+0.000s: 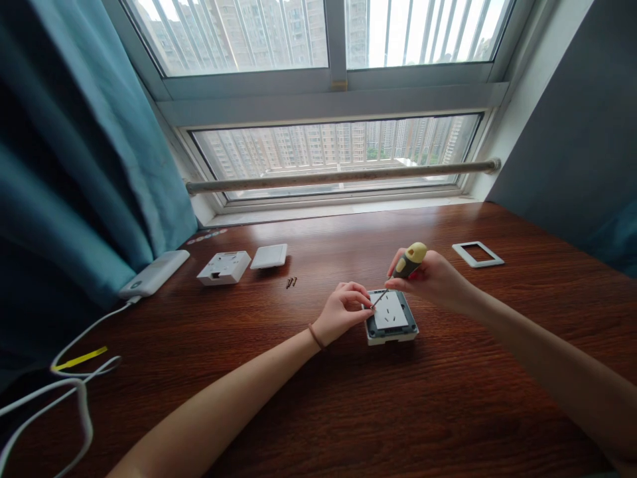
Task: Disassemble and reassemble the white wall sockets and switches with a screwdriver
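My right hand (428, 282) grips a screwdriver (409, 261) with a yellow and dark grey handle, held at a slant. Its thin shaft points down-left to the left side of a wall socket (391, 311), a white panel with slots in a dark frame on a white box. Thumb and fingers of my left hand (346, 307) are pinched together at the screwdriver's tip, by the socket's left edge. Whatever lies between those fingertips is too small to make out. The socket rests flat on the wooden table (318, 398).
Left of my hands lie a few screws (291, 282), a white switch plate (269, 256) and a white box (223, 267). A white power bank (154, 273) with a cable (94, 325) is farther left. At the right lies a white cover frame (478, 254). Behind stands a window (338, 159).
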The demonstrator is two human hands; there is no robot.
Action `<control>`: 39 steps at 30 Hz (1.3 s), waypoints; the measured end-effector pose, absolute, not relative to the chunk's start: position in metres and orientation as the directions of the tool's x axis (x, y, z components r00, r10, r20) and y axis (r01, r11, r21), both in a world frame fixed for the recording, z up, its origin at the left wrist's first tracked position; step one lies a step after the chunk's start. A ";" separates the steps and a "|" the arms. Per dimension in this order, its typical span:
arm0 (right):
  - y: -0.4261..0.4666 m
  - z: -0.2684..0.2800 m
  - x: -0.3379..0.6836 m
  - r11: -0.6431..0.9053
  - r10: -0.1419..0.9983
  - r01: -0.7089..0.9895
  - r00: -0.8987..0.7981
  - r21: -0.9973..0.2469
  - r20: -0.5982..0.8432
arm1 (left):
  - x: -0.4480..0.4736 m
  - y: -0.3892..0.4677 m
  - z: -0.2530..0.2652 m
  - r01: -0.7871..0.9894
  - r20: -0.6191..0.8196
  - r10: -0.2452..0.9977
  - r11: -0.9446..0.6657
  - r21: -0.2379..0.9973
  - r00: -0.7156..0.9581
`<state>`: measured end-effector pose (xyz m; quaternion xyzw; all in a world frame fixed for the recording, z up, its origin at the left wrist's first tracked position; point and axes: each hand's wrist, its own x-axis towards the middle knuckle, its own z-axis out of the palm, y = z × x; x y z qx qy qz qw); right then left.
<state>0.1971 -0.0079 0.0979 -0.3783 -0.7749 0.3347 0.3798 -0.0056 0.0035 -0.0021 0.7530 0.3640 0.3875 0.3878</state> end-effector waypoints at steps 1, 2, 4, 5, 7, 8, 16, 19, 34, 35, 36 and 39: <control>-0.007 0.100 0.194 0.507 0.837 0.349 -0.419 -0.788 0.353 | -0.006 0.004 -0.003 0.244 0.304 0.848 -0.436 0.866 0.433; -0.006 0.103 0.190 0.529 0.829 0.363 -0.416 -0.767 0.374 | -0.006 0.004 -0.003 0.242 0.307 0.848 -0.437 0.866 0.432; -0.003 0.106 0.184 0.575 0.804 0.380 -0.429 -0.725 0.413 | -0.006 0.005 -0.005 0.242 0.309 0.846 -0.440 0.864 0.435; -0.002 0.108 0.181 0.591 0.793 0.382 -0.441 -0.711 0.422 | -0.007 0.006 -0.005 0.242 0.306 0.844 -0.440 0.865 0.441; -0.001 0.108 0.178 0.603 0.785 0.390 -0.447 -0.696 0.429 | -0.008 0.008 -0.006 0.232 0.294 0.837 -0.434 0.870 0.461; -0.001 0.108 0.178 0.605 0.784 0.400 -0.446 -0.688 0.431 | -0.009 0.009 -0.006 0.221 0.289 0.832 -0.430 0.875 0.473; 0.000 0.096 0.183 0.520 0.842 0.378 -0.379 -0.766 0.384 | -0.013 0.011 -0.006 0.190 0.284 0.798 -0.439 0.878 0.531; 0.002 0.096 0.188 0.387 0.874 0.255 -0.407 -0.886 0.265 | -0.013 0.009 -0.005 0.200 0.276 0.796 -0.439 0.876 0.540; 0.008 0.102 0.208 0.378 0.817 0.178 -0.526 -0.909 0.236 | -0.012 0.000 -0.001 0.388 0.231 0.739 -0.561 0.732 0.633; 0.008 0.102 0.208 0.383 0.819 0.186 -0.522 -0.905 0.239 | -0.012 -0.001 -0.001 0.395 0.230 0.739 -0.565 0.725 0.634; 0.007 0.102 0.208 0.377 0.821 0.187 -0.521 -0.907 0.234 | -0.011 -0.001 0.000 0.398 0.230 0.738 -0.567 0.721 0.634; 0.004 0.100 0.204 0.386 0.829 0.192 -0.502 -0.903 0.248 | -0.011 -0.002 0.001 0.398 0.230 0.733 -0.573 0.717 0.640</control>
